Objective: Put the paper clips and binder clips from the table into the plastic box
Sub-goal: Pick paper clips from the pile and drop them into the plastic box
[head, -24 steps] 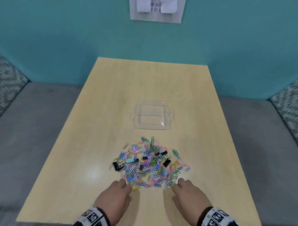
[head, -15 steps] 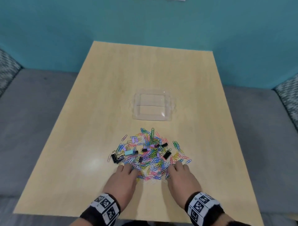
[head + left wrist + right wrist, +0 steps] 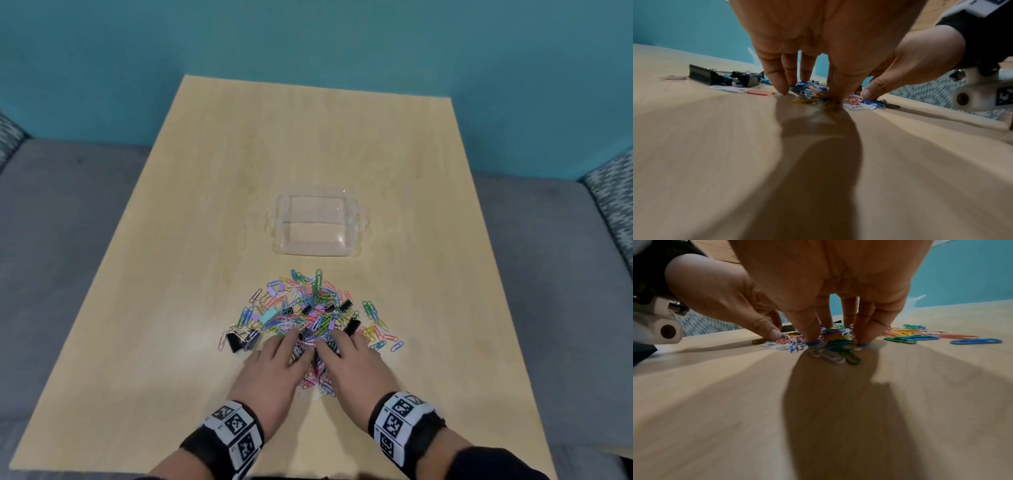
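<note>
Head view: clip pile [image 3: 310,320] on counter [image 3: 171,308], 6 o'clock of plastic box [image 3: 317,226]. Left hand [image 3: 274,371], right hand [image 3: 356,366] grip narrow, fingertips raking clips together. Light, slippery, tangly; scoop from under, both sides.

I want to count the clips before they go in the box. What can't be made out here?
- Clips under the left hand and right hand: covered in the head view.
- Pile: overlapping clips too small to count.
- Plastic box: almost hidden behind the fingers in both wrist views.
</note>
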The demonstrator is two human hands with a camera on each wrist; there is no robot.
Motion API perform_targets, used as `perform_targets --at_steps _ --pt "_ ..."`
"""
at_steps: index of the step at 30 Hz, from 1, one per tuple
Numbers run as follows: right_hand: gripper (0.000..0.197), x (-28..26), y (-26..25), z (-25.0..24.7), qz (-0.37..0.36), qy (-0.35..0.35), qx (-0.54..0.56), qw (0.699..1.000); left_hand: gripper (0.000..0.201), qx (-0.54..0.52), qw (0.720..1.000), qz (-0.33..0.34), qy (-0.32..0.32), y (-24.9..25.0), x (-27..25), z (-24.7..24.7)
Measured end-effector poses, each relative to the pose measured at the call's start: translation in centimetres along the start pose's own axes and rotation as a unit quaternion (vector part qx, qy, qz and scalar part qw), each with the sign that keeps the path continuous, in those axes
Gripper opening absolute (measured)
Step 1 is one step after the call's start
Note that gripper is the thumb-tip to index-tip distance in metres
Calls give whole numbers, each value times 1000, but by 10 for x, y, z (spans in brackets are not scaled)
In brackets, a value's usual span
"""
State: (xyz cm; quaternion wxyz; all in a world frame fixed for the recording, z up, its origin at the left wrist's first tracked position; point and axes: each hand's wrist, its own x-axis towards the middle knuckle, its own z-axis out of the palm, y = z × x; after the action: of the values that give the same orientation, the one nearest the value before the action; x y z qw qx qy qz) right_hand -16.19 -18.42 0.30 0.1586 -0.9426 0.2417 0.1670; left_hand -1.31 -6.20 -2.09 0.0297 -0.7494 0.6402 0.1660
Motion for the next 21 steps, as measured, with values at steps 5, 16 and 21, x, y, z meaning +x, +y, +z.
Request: perform_targets --at_steps 5,16,21 --pt "67 4 6 -5 -42 -19 -13 999 76 23 999 22 5 -2 3 -4" --pt "46 8 13 -10 -76 2 -9 997 46 38 998 50 0 -7 11 -16" --pt "55 9 15 -15 -86 14 -18 996 51 21 999 38 -18 -9 13 -19"
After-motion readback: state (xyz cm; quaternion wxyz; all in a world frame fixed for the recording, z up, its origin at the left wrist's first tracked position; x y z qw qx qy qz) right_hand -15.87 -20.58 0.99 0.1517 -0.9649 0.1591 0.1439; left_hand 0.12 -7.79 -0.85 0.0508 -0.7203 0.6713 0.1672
